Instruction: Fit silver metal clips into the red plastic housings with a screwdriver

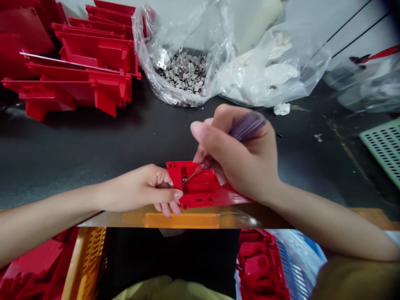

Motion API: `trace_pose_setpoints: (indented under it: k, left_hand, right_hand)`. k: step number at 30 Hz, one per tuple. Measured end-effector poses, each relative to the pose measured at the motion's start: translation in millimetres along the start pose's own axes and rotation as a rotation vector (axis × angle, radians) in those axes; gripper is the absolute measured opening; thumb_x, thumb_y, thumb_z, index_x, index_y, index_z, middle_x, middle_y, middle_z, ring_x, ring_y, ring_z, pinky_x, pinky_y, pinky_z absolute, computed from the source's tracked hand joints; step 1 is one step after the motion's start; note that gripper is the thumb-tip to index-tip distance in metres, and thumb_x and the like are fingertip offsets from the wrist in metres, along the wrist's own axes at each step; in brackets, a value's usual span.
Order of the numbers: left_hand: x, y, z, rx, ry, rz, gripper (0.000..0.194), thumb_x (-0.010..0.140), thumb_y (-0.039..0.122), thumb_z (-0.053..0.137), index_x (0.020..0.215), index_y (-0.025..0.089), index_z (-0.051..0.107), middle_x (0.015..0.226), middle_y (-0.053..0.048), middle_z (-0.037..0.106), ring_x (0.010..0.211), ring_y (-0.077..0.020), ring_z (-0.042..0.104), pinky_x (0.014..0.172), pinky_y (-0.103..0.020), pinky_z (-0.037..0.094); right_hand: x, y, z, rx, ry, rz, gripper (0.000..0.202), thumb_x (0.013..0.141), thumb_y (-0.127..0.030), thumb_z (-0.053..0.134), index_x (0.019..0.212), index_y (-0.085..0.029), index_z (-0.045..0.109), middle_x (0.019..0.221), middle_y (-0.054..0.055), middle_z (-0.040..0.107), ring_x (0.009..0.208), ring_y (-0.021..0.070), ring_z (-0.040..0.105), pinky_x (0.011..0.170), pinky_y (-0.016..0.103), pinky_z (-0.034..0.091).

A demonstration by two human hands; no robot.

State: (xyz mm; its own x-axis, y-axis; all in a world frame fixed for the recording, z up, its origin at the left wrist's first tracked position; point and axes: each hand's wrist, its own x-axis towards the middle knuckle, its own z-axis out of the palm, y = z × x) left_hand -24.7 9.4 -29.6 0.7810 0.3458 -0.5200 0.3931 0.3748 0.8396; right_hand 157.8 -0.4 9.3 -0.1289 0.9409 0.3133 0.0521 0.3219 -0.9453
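So the red plastic panel [203, 188] is at the near edge of the desk [93, 152], about the middle left to right, recess side up. Left hand [153, 189] has its grip closed on the panel's left end, thumb over the near corner and fingers tucked underneath. Right hand [242, 152] has a snug grip on a purple-handled screwdriver [248, 126], tip down by a small metal spring [184, 180] at the left end of the recess. Could be some other thin-shafted tool tbh, the fist covers most of it.

Handling-wise, I'd guess the panel is light and stiff, thin molded plastic. Looks glossy, so maybe a bit slick, and it could skate if the tool pushes sideways. I'd hold it right where that thumb is, on the solid left end, or by the long rims, and not squeeze the thin ribs in the recess, which are probably the weakest bits. The spring seems springy and easy to bend, so I wouldn't use it as a handhold.
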Motion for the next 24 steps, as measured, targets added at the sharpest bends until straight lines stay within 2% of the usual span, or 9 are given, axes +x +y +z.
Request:
trace_pose_setpoints:
  k: [2,5,7,10,12,15,20,24]
  left_hand:
    - [0.0,2.3,-0.6,-0.037,0.007,-0.011,0.023,0.091,0.032,0.057,0.081,0.015,0.068,0.079,0.001,0.075,0.066,-0.0063,0.067,0.063,-0.013,0.052]
    - [-0.5,5.1,-1.0,-0.065,0.012,-0.029,0.022,0.090,0.029,0.058,0.078,0.014,0.069,0.074,0.002,0.075,0.063,-0.0053,0.067,0.060,-0.011,0.052]
    - [-0.8,6.3,-1.2,-0.067,0.008,-0.039,0.021,0.090,0.026,0.057,0.077,0.014,0.070,0.073,0.002,0.075,0.062,-0.0054,0.067,0.060,-0.011,0.052]
    - [-1.2,6.6,-1.6,-0.068,0.017,-0.045,0.021,0.090,0.022,0.055,0.078,0.014,0.069,0.075,0.002,0.075,0.061,-0.0056,0.067,0.060,-0.012,0.053]
    - [-1.5,6.0,-2.0,-0.081,0.024,-0.045,0.020,0.090,0.019,0.053,0.078,0.015,0.069,0.074,0.003,0.075,0.060,-0.0054,0.067,0.058,-0.011,0.053]
    - [-1.5,5.2,-2.7,-0.085,0.037,-0.050,0.019,0.089,0.017,0.052,0.079,0.014,0.068,0.075,0.002,0.075,0.060,-0.0055,0.067,0.058,-0.011,0.053]
    - [-0.4,5.4,-3.4,-0.068,0.043,-0.038,0.016,0.087,0.021,0.054,0.079,0.015,0.067,0.077,0.001,0.076,0.060,-0.0064,0.067,0.059,-0.013,0.054]
    - [-1.3,7.3,-2.4,-0.057,0.054,-0.036,0.017,0.084,0.028,0.058,0.076,0.015,0.066,0.076,0.001,0.075,0.061,-0.0075,0.067,0.060,-0.014,0.054]
  right_hand:
    - [3.3,-8.2,-3.9,0.029,0.022,0.014,0.041,0.085,-0.024,0.063,0.054,-0.018,0.037,0.051,-0.006,0.047,0.041,0.0030,0.042,0.041,0.019,0.036]
    - [2.3,-17.2,-8.5,0.024,-0.043,0.058,0.034,0.087,-0.026,0.062,0.060,-0.018,0.043,0.056,-0.005,0.053,0.036,0.0021,0.040,0.034,0.020,0.031]
    - [-0.7,-18.8,-9.7,-0.022,-0.092,0.037,0.026,0.085,-0.023,0.065,0.066,-0.018,0.049,0.061,-0.005,0.058,0.036,0.0028,0.043,0.034,0.021,0.030]
    - [-4.0,-14.7,-7.4,-0.049,-0.130,-0.051,0.032,0.077,-0.017,0.073,0.061,-0.019,0.045,0.055,-0.007,0.052,0.039,0.0039,0.042,0.039,0.023,0.032]
    - [-4.7,-9.6,-4.3,-0.037,-0.133,-0.091,0.037,0.078,-0.016,0.072,0.058,-0.019,0.041,0.052,-0.008,0.047,0.041,0.0041,0.040,0.042,0.024,0.032]
    - [-5.2,-2.8,-0.8,-0.041,-0.128,-0.130,0.036,0.082,-0.017,0.067,0.058,-0.020,0.040,0.054,-0.008,0.049,0.042,0.0040,0.039,0.044,0.025,0.031]
    - [-6.0,-2.1,-0.7,-0.004,-0.122,-0.155,0.038,0.084,-0.026,0.066,0.058,-0.021,0.039,0.055,-0.007,0.051,0.045,0.0060,0.043,0.045,0.025,0.034]
    - [-5.8,-3.5,-0.4,0.005,-0.144,-0.188,0.038,0.085,-0.017,0.063,0.059,-0.021,0.036,0.054,-0.007,0.047,0.049,0.0063,0.044,0.047,0.025,0.035]
